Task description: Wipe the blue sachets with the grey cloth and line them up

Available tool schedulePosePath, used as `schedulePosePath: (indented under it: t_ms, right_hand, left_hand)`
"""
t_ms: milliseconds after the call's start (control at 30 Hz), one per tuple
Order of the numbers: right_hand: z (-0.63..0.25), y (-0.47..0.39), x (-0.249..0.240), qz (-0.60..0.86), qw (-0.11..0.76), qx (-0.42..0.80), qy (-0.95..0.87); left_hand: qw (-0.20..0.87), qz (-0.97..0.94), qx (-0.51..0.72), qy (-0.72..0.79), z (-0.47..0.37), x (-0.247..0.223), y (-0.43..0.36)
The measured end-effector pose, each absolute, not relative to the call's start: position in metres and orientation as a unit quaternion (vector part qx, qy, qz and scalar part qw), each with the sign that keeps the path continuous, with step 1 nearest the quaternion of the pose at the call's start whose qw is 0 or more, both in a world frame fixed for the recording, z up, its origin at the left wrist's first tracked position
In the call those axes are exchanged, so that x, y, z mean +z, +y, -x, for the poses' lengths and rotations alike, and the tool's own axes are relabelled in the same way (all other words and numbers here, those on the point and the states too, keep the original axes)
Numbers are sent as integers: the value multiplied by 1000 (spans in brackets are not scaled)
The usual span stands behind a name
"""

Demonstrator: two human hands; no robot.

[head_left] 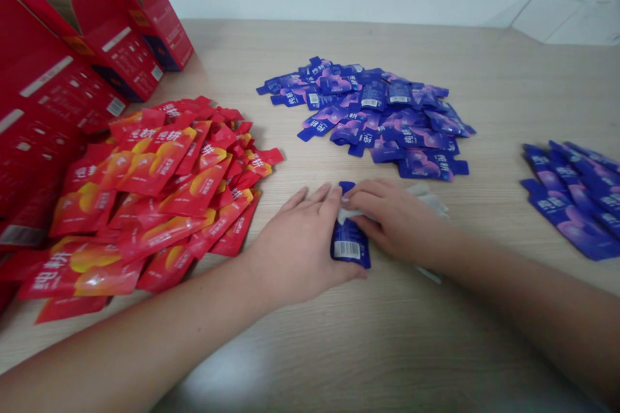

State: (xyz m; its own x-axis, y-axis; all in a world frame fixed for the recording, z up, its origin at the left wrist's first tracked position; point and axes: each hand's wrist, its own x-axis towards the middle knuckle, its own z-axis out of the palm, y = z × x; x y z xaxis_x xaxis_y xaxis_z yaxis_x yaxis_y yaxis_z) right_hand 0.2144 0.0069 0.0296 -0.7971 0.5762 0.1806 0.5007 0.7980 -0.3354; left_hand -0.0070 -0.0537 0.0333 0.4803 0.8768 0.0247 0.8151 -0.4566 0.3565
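A blue pouch [347, 250] lies on the table in front of me, its barcode side up. My left hand [295, 242] holds it down along its left side, thumb at the lower end and fingertips near the upper end. A crumpled white tissue [345, 213] is pinched in my right hand [392, 216] and pressed against the pouch's upper part. Part of some white material [426, 197] shows beyond my right hand; most of it is hidden by the hand and wrist.
Red pouches [159, 181] are heaped on the left, beside open red boxes [121, 51]. A loose pile of blue pouches [378, 110] spreads at the back. More blue pouches [576, 193] lie overlapped at the right. A clear sheet-like object [566, 16] stands at the far right.
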Motion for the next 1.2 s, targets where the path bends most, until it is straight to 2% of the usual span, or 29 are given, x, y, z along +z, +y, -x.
schedulePosePath:
  t_ms: [133, 300, 367, 467, 567, 767, 933, 1067, 1200]
  right_hand:
    - [-227, 22, 20, 359, 181, 96, -911]
    - [-232, 8, 24, 370, 270, 86, -885]
    - [-230, -5, 32, 328, 257, 122, -901]
    - [-224, -18, 42, 229, 181, 220, -931]
    - [-220, -20, 44, 201, 132, 275, -931]
    - [-225, 6, 29, 272, 147, 191, -932]
    - [-238, 28, 16, 388, 203, 86, -895]
    - [-247, 34, 11, 465, 225, 78, -852]
    - [-255, 39, 12, 478, 223, 101, -843]
  left_hand:
    - [150, -851, 100, 493, 8, 35, -54]
    - [159, -858, 85, 481, 12, 36, -53]
    - [162, -860, 80, 477, 13, 35, -53]
    - [164, -860, 83, 477, 12, 34, -52]
    - [166, -861, 93, 471, 12, 33, -52]
    - [171, -861, 95, 469, 13, 35, -50]
    - [136, -893, 68, 423, 14, 35, -51]
    - [70, -908, 55, 409, 16, 34, -50]
    - [13, -890, 112, 442, 21, 39, -48]
